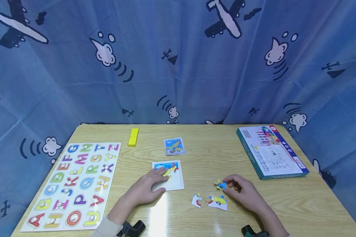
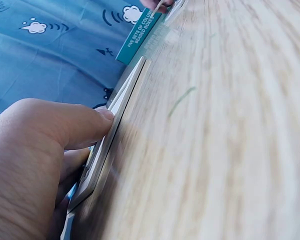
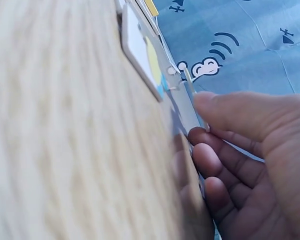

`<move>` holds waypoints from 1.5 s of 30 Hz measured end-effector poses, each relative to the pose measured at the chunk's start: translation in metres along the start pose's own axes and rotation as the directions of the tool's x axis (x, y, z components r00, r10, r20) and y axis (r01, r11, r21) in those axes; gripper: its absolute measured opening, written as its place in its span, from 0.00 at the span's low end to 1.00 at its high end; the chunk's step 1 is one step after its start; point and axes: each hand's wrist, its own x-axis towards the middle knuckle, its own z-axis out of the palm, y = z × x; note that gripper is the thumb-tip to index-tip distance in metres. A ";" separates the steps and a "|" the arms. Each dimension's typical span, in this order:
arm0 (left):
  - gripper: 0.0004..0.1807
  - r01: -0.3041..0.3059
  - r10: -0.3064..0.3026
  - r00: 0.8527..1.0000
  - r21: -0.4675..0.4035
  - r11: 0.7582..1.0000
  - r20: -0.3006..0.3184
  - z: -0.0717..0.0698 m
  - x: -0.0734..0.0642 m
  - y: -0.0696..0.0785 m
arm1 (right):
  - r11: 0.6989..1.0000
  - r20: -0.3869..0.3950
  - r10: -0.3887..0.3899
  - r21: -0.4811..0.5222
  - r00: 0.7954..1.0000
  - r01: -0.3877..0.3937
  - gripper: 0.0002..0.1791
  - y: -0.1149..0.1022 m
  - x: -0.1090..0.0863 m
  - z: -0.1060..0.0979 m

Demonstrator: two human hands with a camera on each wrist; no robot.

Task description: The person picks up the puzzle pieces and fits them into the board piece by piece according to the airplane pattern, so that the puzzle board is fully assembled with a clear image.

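A white puzzle board (image 1: 176, 182) lies on the table, with blue, red and yellow pieces fitted along its far part. My left hand (image 1: 149, 187) rests on its left side, fingers stretched over the pieces and partly hiding them. In the left wrist view the thumb (image 2: 85, 122) touches the board's edge. My right hand (image 1: 243, 192) pinches a blue and yellow puzzle piece (image 1: 220, 185) between thumb and fingers; the right wrist view shows this piece nearly edge-on. Closer to me lie a small white and red puzzle piece (image 1: 197, 200) and a wider yellow and white puzzle section (image 1: 219, 202).
A picture card of a yellow plane (image 1: 174, 146) lies beyond the board. On the left is a letter-peg board (image 1: 84, 161), with a yellow block (image 1: 133, 137) near its far corner. At the right stands a flat teal-sided box (image 1: 273, 154). A blue curtain (image 1: 178, 65) hangs behind.
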 end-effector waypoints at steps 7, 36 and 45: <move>0.22 -0.015 0.015 1.000 0.000 1.000 -0.008 -0.002 0.001 0.000 | 0.998 0.001 -0.060 -0.016 0.998 0.060 0.13 -0.016 0.011 0.008; 0.22 -0.001 0.001 1.000 -0.003 1.000 -0.010 0.000 0.001 -0.001 | 0.974 0.119 -0.210 -0.060 0.971 0.218 0.14 -0.097 0.066 0.063; 0.22 -0.006 0.006 1.000 0.009 1.000 -0.007 0.000 0.001 -0.002 | 0.970 0.100 -0.148 -0.178 0.984 0.164 0.15 -0.107 0.073 0.078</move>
